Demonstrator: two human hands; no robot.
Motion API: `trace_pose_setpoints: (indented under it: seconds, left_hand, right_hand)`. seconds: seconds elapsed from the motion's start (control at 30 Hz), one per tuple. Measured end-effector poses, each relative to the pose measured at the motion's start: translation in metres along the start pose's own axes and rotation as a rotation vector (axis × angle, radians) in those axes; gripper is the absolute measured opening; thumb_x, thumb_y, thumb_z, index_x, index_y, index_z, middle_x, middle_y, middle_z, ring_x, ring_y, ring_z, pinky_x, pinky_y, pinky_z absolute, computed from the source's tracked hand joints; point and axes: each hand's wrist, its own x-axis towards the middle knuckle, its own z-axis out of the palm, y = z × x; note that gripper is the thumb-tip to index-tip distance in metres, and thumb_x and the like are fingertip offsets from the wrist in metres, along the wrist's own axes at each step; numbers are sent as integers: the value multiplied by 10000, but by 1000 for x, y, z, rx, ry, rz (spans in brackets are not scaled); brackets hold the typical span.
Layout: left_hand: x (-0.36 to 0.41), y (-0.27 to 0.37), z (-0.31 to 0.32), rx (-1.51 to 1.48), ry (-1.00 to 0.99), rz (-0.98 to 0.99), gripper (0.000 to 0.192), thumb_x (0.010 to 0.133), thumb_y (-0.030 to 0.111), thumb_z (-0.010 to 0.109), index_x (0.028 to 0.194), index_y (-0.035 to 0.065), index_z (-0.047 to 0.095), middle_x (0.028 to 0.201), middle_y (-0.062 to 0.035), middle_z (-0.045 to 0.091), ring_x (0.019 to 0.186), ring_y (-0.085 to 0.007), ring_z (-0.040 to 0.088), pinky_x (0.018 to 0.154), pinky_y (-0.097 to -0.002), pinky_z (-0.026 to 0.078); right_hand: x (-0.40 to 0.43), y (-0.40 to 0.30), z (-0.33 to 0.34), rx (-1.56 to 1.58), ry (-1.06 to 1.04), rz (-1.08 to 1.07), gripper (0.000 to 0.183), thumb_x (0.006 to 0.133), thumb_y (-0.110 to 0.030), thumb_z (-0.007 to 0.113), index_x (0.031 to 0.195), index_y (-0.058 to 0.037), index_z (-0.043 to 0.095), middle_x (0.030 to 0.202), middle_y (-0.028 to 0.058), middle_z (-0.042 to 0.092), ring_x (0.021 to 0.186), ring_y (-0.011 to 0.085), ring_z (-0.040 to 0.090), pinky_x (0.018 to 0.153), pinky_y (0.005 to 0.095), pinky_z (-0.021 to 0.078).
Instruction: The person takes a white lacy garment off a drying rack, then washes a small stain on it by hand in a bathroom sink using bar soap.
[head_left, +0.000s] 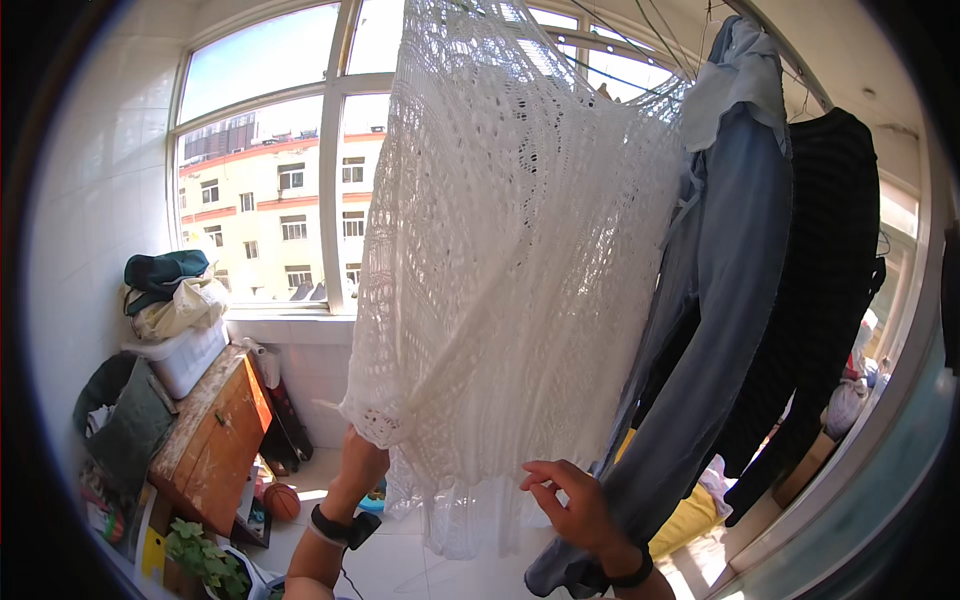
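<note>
A white openwork knit garment (510, 247) hangs from the rack and fills the middle of the view. My left hand (366, 456) is at its lower left edge, the fingers partly hidden behind a scalloped corner; the grip itself cannot be made out. In front of the lower right part of the knit is my right hand (566, 499), its fingers bent and apart, with nothing held. Just right of it hangs a long blue-grey garment (739, 240), its lower end behind my right wrist. A black long-sleeved top (829, 210) hangs farther right on a hanger.
At left, a white plastic basket (184, 360) with folded cloth stands on a worn wooden cabinet (206, 442). A basketball (282, 501) lies on the floor near a potted plant (202, 559). A metal drying rail (787, 56) runs overhead, and a yellow cloth (682, 521) lies low at right.
</note>
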Motion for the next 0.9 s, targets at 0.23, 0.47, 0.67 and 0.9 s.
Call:
trace_pose_setpoints:
  seconds: [0.23, 0.47, 0.67, 0.9]
  left_hand:
    - [-27, 8, -4, -275, 11, -292, 229, 719, -4, 545, 948, 14, 547, 932, -128, 578, 835, -287, 560, 719, -330, 437]
    - [-144, -37, 80, -611, -343, -612, 257, 692, 60, 578, 939, -10, 560, 836, -130, 611, 747, -268, 582, 669, -318, 453]
    - [-238, -73, 131, -569, -379, -1079, 205, 679, 67, 508, 874, 21, 551, 743, -100, 581, 705, -213, 569, 625, -309, 451]
    - [-296, -74, 180, -601, -544, -1230, 342, 682, 61, 494, 1022, 45, 522, 851, -79, 562, 781, -197, 534, 685, -280, 433]
  right_hand:
    - [-12, 19, 14, 33, -84, 62, 243, 780, -29, 529, 1023, -32, 518, 828, 67, 608, 757, 137, 584, 609, 226, 449]
    - [-66, 53, 56, 135, -360, 389, 247, 818, -100, 504, 1057, -35, 510, 827, 64, 613, 735, 122, 572, 643, 243, 451]
    - [-114, 96, 64, -171, -495, 600, 179, 807, -74, 503, 971, -41, 565, 857, 71, 613, 752, 110, 547, 676, 237, 424]
    - [-105, 81, 73, -46, -400, 979, 228, 841, -99, 472, 1038, 13, 503, 829, 71, 600, 662, 94, 499, 587, 207, 396]
